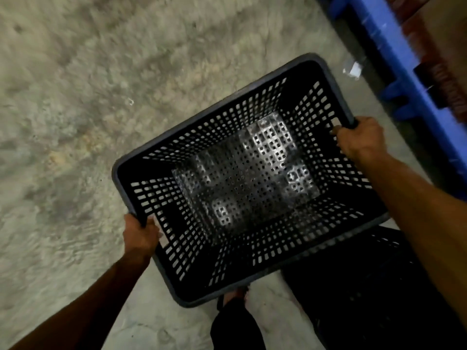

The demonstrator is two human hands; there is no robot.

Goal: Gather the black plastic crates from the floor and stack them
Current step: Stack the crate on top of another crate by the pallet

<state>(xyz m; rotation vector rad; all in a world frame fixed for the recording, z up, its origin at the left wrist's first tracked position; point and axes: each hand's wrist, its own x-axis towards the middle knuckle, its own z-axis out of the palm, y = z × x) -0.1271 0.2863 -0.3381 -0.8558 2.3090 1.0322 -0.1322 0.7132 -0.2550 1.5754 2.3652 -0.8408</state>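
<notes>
A black plastic crate (161, 137) with perforated walls and a dusty grey bottom is held up in front of me, open side facing the camera and tilted. My left hand (140, 236) grips its rim at the lower left corner. My right hand (358, 140) grips the rim at the right corner. A second black crate (366, 286) sits lower down at the bottom right, partly hidden behind the held crate and my right arm.
The floor is bare grey concrete (75, 97). A blue plastic pallet (394, 54) with brown goods on it runs along the upper right. A small white scrap (352, 69) lies by the pallet. My foot (235, 296) and dark trouser leg show below the crate.
</notes>
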